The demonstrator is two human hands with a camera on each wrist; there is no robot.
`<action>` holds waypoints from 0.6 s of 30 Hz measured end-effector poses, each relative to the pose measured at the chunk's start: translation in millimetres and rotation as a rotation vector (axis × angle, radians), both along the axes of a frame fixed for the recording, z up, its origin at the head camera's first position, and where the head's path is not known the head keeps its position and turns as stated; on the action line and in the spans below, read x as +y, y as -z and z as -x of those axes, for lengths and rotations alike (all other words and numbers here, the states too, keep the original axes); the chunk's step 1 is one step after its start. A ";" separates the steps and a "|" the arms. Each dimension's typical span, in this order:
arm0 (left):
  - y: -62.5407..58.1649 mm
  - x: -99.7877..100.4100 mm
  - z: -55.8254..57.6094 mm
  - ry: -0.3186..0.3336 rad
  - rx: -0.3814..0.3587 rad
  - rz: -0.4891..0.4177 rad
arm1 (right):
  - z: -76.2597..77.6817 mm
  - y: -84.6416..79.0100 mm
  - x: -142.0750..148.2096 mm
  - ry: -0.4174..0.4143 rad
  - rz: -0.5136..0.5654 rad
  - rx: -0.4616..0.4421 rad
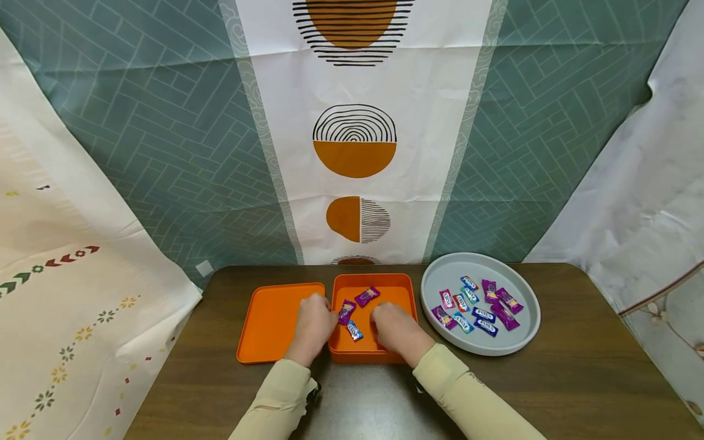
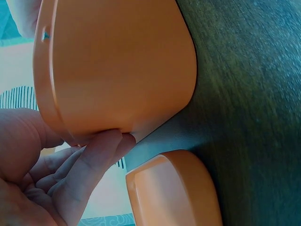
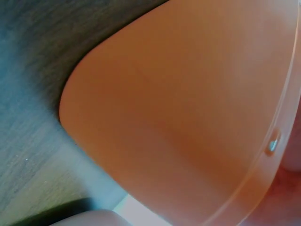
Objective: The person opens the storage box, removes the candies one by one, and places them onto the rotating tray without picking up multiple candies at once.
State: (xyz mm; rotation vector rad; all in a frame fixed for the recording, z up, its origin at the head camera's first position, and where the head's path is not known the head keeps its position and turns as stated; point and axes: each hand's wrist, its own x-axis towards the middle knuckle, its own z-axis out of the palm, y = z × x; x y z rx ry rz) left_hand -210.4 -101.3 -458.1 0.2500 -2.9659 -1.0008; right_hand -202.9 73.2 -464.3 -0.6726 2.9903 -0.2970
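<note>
An orange box (image 1: 396, 286) sits in the middle of the table. Inside it lie two purple-wrapped candies (image 1: 366, 296) and one small blue-wrapped candy (image 1: 354, 331). My left hand (image 1: 315, 324) grips the box's left wall, thumb at the rim and fingers (image 2: 101, 150) against the outside, as the left wrist view shows. Over the right part of the box, my right hand (image 1: 397, 330) reaches in with its fingers pointing down. Its fingertips are hidden, so whether they hold a candy cannot be seen. The box wall (image 3: 178, 103) covers most of the right wrist view.
Left of the box lies a flat orange lid (image 1: 275, 321). At the right stands a round grey tray (image 1: 440, 275) with several candies in purple, blue, teal and red wrappers. A patterned curtain (image 1: 352, 220) hangs behind the brown wooden table (image 1: 594, 354).
</note>
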 end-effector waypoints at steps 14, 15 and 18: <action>-1.7 0.1 -0.2 -0.001 0.002 0.011 | -1.7 1.2 3.9 0.002 -0.019 0.103; -1.6 0.2 -0.5 0.003 0.009 0.015 | -1.6 1.6 4.2 -0.001 -0.020 0.105; -1.3 0.2 -1.6 0.010 0.022 0.024 | -1.4 2.8 5.2 0.005 -0.014 0.101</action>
